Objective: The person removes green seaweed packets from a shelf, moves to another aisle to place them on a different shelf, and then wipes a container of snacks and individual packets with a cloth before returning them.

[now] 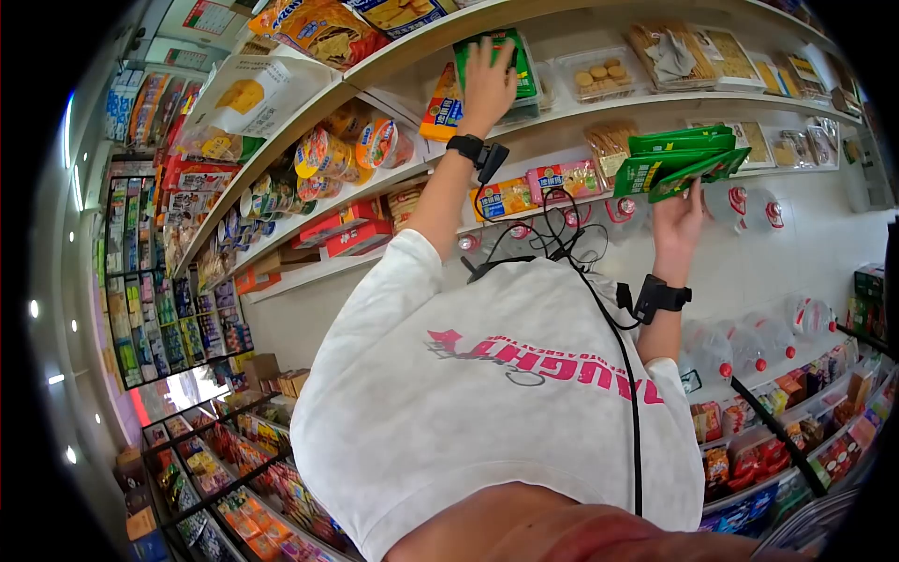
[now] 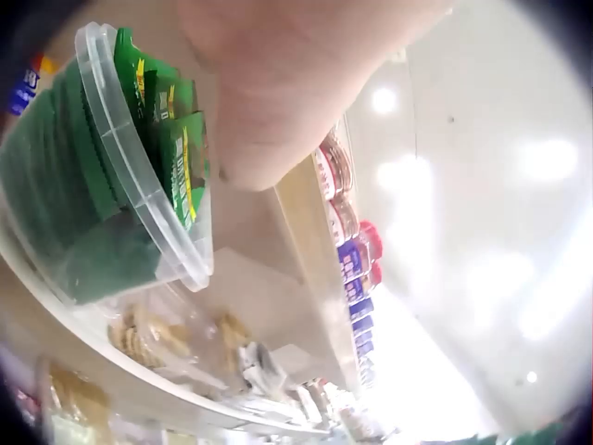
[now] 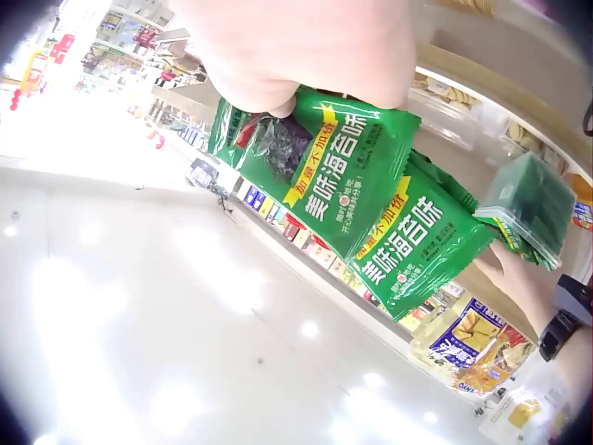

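Observation:
My left hand point(image 1: 489, 89) reaches over the upper shelf, its fingers stretched out on green snack packets point(image 1: 517, 58) that stand in a clear plastic tub point(image 2: 42, 199). In the left wrist view several of these packets show above the tub's rim, and the fingertips are hidden. My right hand point(image 1: 678, 225) grips a fanned bunch of green seaweed snack packets point(image 1: 679, 164) by their lower edge, in front of the lower shelf. The right wrist view shows the thumb and fingers pinching the front packet point(image 3: 320, 171), with others overlapping behind it.
An orange packet point(image 1: 440, 108) stands left of the tub; a clear box of round biscuits point(image 1: 599, 75) is on its right. Cup noodles point(image 1: 382, 145) and colourful packs point(image 1: 562, 180) fill the shelf below. A black cable point(image 1: 629, 403) hangs down over my white shirt.

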### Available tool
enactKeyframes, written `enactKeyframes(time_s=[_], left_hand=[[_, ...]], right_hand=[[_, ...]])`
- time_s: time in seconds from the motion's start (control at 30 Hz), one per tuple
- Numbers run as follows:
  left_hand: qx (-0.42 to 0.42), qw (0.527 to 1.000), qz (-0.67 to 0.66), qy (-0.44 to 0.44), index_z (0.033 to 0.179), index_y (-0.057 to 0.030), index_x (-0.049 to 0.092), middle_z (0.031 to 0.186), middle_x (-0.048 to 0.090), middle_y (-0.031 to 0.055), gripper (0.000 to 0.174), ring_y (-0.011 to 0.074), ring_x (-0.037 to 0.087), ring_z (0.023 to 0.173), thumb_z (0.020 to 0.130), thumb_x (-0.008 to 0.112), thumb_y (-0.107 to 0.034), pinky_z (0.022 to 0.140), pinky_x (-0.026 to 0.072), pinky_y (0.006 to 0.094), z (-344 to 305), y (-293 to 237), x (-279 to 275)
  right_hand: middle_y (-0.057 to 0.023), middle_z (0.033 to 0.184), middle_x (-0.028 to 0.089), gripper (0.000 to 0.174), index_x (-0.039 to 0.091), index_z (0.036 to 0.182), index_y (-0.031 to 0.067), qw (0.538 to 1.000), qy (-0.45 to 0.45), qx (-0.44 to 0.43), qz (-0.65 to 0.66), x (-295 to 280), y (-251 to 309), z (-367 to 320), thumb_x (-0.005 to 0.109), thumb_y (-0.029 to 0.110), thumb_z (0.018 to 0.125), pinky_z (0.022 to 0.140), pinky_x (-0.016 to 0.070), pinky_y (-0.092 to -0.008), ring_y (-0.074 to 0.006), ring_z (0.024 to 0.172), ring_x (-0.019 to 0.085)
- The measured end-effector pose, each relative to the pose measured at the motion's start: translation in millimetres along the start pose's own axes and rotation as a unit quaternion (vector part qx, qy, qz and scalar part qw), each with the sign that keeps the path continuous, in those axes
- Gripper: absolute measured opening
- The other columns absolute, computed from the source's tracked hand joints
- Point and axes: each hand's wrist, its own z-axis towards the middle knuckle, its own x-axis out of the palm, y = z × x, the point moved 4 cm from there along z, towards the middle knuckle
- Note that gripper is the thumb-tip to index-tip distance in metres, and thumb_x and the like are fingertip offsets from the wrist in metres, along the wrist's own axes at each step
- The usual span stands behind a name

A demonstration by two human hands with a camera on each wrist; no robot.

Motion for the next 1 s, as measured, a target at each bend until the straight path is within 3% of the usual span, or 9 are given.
enactKeyframes(time_s=[0.1, 0.2, 0.33, 0.43, 0.53, 0.63, 0.73, 0.83, 1.0], left_hand=[[-0.01, 0.993, 0.052, 0.102, 0.134, -0.0166, 0.062, 0.148, 0.044, 0.026, 0.041, 0.0485, 0.037, 0.138, 0.095, 0.06, -0.029, 0.114, 0.0304, 0.0564, -10, 0, 23], [-0.036, 0.997, 0.038, 0.061, 0.124, -0.0134, 0.069, 0.142, 0.051, 0.026, 0.033, 0.0478, 0.042, 0.135, 0.095, 0.061, -0.028, 0.112, 0.0346, 0.0539, -13, 3, 11], [-0.052, 0.999, -0.008, 0.014, 0.118, -0.0085, 0.07, 0.133, 0.059, 0.0249, 0.031, 0.0476, 0.052, 0.123, 0.094, 0.062, -0.027, 0.105, 0.0432, 0.0481, -14, 17, -1], [-0.048, 0.998, -0.04, 0.0, 0.117, -0.0058, 0.069, 0.123, 0.063, 0.0241, 0.035, 0.0469, 0.056, 0.115, 0.093, 0.064, -0.031, 0.102, 0.0443, 0.0485, -13, 23, -2], [-0.108, 0.994, -0.013, 0.017, 0.123, -0.0049, 0.066, 0.121, 0.058, 0.027, 0.049, 0.0472, 0.054, 0.113, 0.087, 0.07, -0.038, 0.1, 0.0453, 0.0486, -5, 18, 3], [-0.15, 0.987, 0.003, 0.062, 0.132, -0.003, 0.059, 0.13, 0.044, 0.0325, 0.068, 0.0485, 0.042, 0.123, 0.079, 0.074, -0.042, 0.102, 0.0428, 0.0503, 5, 12, 5], [-0.164, 0.985, 0.039, 0.049, 0.138, -0.0029, 0.053, 0.131, 0.038, 0.0366, 0.076, 0.0523, 0.038, 0.125, 0.076, 0.075, -0.041, 0.104, 0.0405, 0.051, 2, 21, 15], [-0.149, 0.988, 0.007, 0.034, 0.142, -0.0025, 0.049, 0.13, 0.038, 0.0389, 0.082, 0.0544, 0.038, 0.123, 0.075, 0.076, -0.041, 0.106, 0.0381, 0.0536, -4, 34, 25], [-0.166, 0.985, 0.007, 0.048, 0.149, -0.0031, 0.041, 0.147, 0.022, 0.0471, 0.083, 0.0603, 0.018, 0.142, 0.082, 0.072, -0.042, 0.115, 0.0271, 0.0579, -11, 29, 19]], right_hand=[[-0.0081, 0.139, 0.055, 0.038, 0.054, 0.135, 0.0078, 1.0, -0.016, 0.022, -0.003, 0, 2, 9, 0.057, 0.026, 0.102, 0.115, 0.0329, -0.0466, -0.0259, 0.131, 0.047], [-0.0078, 0.138, 0.055, 0.038, 0.054, 0.135, 0.008, 0.999, -0.014, 0.037, 0.011, -6, 4, 18, 0.057, 0.026, 0.102, 0.115, 0.033, -0.0469, -0.0258, 0.131, 0.047], [-0.0069, 0.136, 0.056, 0.036, 0.055, 0.134, 0.0088, 0.999, -0.007, 0.053, 0.01, -5, 7, 21, 0.057, 0.026, 0.102, 0.115, 0.0331, -0.047, -0.0256, 0.131, 0.047], [-0.0063, 0.136, 0.056, 0.036, 0.055, 0.134, 0.0094, 0.998, -0.011, 0.063, 0.013, -12, 6, 28, 0.058, 0.025, 0.102, 0.115, 0.0333, -0.0469, -0.0253, 0.131, 0.047], [-0.0062, 0.135, 0.057, 0.036, 0.055, 0.134, 0.0097, 0.997, -0.013, 0.075, 0.031, -14, 3, 30, 0.059, 0.024, 0.101, 0.115, 0.0336, -0.047, -0.0252, 0.131, 0.047], [-0.0062, 0.135, 0.056, 0.036, 0.054, 0.134, 0.01, 0.996, -0.02, 0.078, 0.029, -8, 1, 27, 0.06, 0.023, 0.101, 0.114, 0.0341, -0.0471, -0.0252, 0.131, 0.047], [-0.006, 0.136, 0.056, 0.037, 0.053, 0.135, 0.0104, 0.997, -0.021, 0.069, 0.021, -3, -2, 23, 0.06, 0.023, 0.101, 0.114, 0.0347, -0.0473, -0.0253, 0.13, 0.048], [-0.006, 0.136, 0.056, 0.037, 0.052, 0.136, 0.0107, 0.998, -0.006, 0.049, -0.029, -4, 0, 20, 0.059, 0.023, 0.102, 0.113, 0.0362, -0.0475, -0.0252, 0.129, 0.049], [-0.0072, 0.134, 0.057, 0.036, 0.052, 0.135, 0.0085, 0.991, -0.022, 0.019, -0.13, 12, -2, 1, 0.056, 0.024, 0.103, 0.108, 0.0407, -0.0467, -0.0245, 0.126, 0.051]])
